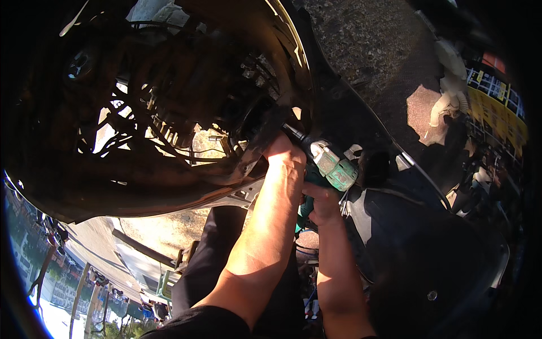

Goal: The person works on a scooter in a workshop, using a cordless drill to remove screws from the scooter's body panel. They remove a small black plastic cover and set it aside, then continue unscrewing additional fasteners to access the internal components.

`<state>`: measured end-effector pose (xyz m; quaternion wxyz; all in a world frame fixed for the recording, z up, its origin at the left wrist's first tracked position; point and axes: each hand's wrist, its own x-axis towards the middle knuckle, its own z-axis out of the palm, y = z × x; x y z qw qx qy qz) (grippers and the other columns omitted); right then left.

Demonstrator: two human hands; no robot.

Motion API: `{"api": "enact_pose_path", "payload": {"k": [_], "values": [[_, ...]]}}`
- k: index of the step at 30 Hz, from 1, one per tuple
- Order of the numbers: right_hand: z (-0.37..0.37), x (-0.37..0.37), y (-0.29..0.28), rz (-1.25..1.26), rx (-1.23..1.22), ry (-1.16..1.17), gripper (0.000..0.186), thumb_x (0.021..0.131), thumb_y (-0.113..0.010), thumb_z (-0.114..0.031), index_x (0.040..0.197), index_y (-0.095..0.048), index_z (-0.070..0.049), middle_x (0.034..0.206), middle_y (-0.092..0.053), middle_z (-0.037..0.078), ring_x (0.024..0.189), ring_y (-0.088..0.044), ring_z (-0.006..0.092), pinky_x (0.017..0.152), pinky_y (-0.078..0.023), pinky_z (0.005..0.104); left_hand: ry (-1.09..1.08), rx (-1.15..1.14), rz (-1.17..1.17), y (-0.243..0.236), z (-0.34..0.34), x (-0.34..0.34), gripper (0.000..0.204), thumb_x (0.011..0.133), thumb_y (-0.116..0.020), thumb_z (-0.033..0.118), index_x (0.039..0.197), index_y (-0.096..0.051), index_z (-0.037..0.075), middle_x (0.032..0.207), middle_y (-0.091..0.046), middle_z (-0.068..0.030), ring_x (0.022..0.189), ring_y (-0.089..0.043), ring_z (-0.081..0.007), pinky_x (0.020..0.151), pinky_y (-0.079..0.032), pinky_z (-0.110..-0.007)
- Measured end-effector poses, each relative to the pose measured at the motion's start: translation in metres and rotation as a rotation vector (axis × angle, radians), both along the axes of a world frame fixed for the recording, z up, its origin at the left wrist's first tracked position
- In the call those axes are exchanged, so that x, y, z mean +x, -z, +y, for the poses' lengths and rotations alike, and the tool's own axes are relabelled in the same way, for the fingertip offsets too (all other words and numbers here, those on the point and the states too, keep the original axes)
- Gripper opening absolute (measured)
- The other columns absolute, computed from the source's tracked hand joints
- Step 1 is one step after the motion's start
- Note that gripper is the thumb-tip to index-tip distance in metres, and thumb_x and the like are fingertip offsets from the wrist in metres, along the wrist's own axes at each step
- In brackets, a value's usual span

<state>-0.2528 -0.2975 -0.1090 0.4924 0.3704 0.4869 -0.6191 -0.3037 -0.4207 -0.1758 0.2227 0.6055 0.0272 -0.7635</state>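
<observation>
A green and grey impact wrench (334, 168) sits in the middle, its long dark nose pointing up and left to the edge of a dark car body part. My right hand (323, 202) is closed around its handle below the head. Beside the nose, my left hand (282, 151) reaches up to the edge of the dark engine bay (180, 73). Its fingers vanish in deep shadow, so what they touch or hold is hidden. Sunlight falls on the left wrist and forearm.
A curved body panel rim (169, 203) runs below the engine bay, with cables and hoses inside. At right lies a large dark panel (429, 254). Yellow crates (497, 113) and clutter stand at the far right. A wooden bar (144, 248) lies at lower left.
</observation>
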Motion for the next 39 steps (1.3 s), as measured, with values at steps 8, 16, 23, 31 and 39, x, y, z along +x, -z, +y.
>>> {"api": "enact_pose_path", "payload": {"k": [8, 16, 23, 31, 39], "values": [[0.013, -0.007, 0.007, -0.082, -0.137, 0.035, 0.012, 0.081, -0.069, -0.012, 0.078, -0.066, -0.001, 0.066, -0.060, 0.005, 0.057, -0.055, 0.0165, 0.054, -0.043, 0.0287, -0.519, 0.290, 0.449, 0.021, 0.007, 0.022, 0.033, 0.096, -0.049, 0.035, 0.117, -0.058, 0.011, 0.122, -0.059, -0.0053, 0.114, -0.053, -0.0209, 0.103, -0.039, -0.034], [0.019, -0.007, 0.009, -0.124, -0.092, -0.002, 0.010, 0.081, -0.069, -0.010, 0.079, -0.065, -0.001, 0.066, -0.060, 0.006, 0.057, -0.055, 0.0176, 0.055, -0.045, 0.0298, -0.056, -0.051, 0.093, 0.012, 0.007, 0.011, 0.041, 0.097, -0.048, 0.035, 0.130, -0.055, 0.010, 0.132, -0.056, -0.0073, 0.122, -0.049, -0.0284, 0.107, -0.037, -0.046], [0.021, -0.003, 0.012, -0.067, -0.092, -0.018, 0.011, 0.079, -0.071, -0.011, 0.079, -0.065, -0.002, 0.068, -0.061, 0.006, 0.059, -0.056, 0.0171, 0.057, -0.045, 0.0294, -0.123, 0.006, 0.056, -0.007, 0.002, -0.002, 0.038, 0.097, -0.049, 0.034, 0.124, -0.056, 0.009, 0.126, -0.058, -0.0060, 0.117, -0.053, -0.0234, 0.103, -0.041, -0.040], [0.019, -0.026, 0.002, -0.073, -0.154, -0.036, 0.012, 0.081, -0.069, -0.011, 0.081, -0.065, 0.001, 0.067, -0.061, 0.006, 0.060, -0.058, 0.0177, 0.057, -0.046, 0.0301, -0.271, -0.010, 0.180, -0.005, 0.001, -0.003, 0.030, 0.088, -0.062, 0.029, 0.109, -0.064, 0.008, 0.111, -0.065, -0.0088, 0.104, -0.059, -0.0275, 0.097, -0.046, -0.045], [0.026, -0.036, 0.008, -0.024, -0.098, -0.181, 0.014, 0.082, -0.063, -0.007, 0.090, -0.064, 0.005, 0.068, -0.062, 0.009, 0.059, -0.058, 0.0178, 0.057, -0.049, 0.0308, -0.370, 0.088, 0.366, 0.003, 0.003, 0.007, 0.026, 0.086, -0.062, 0.033, 0.094, -0.067, 0.008, 0.094, -0.069, -0.0068, 0.089, -0.063, -0.0259, 0.082, -0.051, -0.044]]}}
